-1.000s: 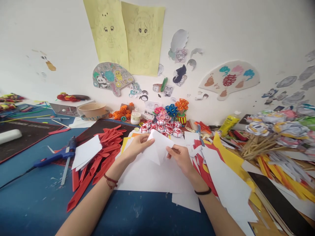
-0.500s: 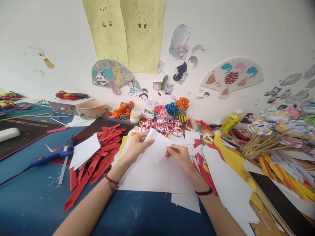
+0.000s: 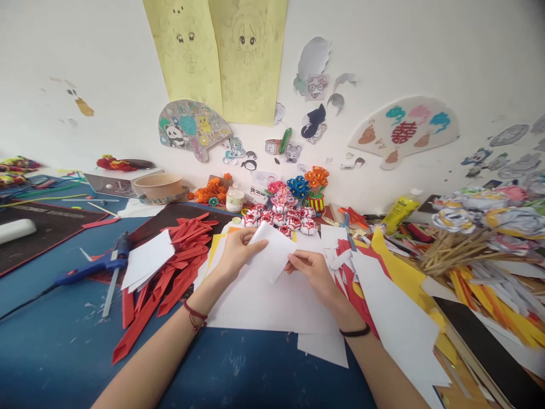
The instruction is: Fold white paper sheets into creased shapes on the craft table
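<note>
One blue glue gun (image 3: 100, 265) lies at nine o'clock from one small white sheet (image 3: 273, 250), mid-view; the left hand (image 3: 238, 250), also at nine, pinches it; the right hand (image 3: 311, 270), at four, pinches its edge; one yellow bottle (image 3: 400, 213) sits between two and three.

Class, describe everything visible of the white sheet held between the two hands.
The white sheet looks like thin, plain paper, with no marks visible. It is held tilted, one corner pointing toward the person. The left hand pinches its left side, thumb on top; the right hand pinches its right edge. Larger white paper lies beneath; whether they touch cannot be told.
</note>
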`<state>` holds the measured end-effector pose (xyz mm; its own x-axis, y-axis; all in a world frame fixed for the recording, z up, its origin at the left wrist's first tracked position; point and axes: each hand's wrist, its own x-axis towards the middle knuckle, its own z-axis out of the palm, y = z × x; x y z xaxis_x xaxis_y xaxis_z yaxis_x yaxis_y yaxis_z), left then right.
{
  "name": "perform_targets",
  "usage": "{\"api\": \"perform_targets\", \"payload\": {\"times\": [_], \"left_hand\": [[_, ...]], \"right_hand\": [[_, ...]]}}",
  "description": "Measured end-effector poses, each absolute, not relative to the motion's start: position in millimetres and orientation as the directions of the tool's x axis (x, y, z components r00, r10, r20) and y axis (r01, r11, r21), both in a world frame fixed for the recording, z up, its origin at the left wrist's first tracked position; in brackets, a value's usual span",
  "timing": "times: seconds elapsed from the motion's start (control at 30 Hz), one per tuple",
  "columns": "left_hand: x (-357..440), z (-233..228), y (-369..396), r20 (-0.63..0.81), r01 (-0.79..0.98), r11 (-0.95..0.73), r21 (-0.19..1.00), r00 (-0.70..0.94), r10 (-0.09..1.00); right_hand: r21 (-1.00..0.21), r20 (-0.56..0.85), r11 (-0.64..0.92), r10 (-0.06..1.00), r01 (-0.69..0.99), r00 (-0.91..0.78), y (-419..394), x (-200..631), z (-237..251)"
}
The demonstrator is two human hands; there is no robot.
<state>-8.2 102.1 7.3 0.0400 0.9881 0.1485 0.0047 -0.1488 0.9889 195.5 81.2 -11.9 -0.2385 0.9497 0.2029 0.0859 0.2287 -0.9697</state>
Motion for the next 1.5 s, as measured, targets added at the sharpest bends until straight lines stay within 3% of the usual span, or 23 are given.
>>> {"api": "perform_targets", "payload": {"times": [0.77, 0.9, 1.0, 1.17, 1.37, 1.5], "left_hand": [[-3, 10, 97, 0.106, -0.028, -0.104, 0.994, 0.081, 0.991], [-8, 12, 99, 0.104, -0.02, -0.102, 0.995, 0.19, 0.976], [-17, 11, 105, 0.079, 0.01, -0.085, 0.996, 0.265, 0.961], [-27, 6, 113, 0.075, 0.064, -0.086, 0.994, 0.163, 0.984], [-29, 2, 116, 0.261, 0.277, -0.286, 0.917, 0.125, 0.957], [-30, 3, 116, 0.248, 0.298, -0.273, 0.915, 0.118, 0.961]], "right_hand": [[-0.974, 0.128, 0.161, 0.97, 0.156, -0.206, 83, 195, -17], [-0.97, 0.151, 0.183, 0.969, 0.157, -0.198, 84, 197, -19], [-0.968, 0.164, 0.197, 0.965, 0.155, -0.207, 84, 198, -19], [-0.968, 0.155, 0.194, 0.961, 0.159, -0.23, 84, 199, -19], [-0.969, 0.142, 0.183, 0.962, 0.166, -0.232, 83, 198, -19], [-0.965, 0.157, 0.2, 0.959, 0.168, -0.238, 82, 196, -19]]}}
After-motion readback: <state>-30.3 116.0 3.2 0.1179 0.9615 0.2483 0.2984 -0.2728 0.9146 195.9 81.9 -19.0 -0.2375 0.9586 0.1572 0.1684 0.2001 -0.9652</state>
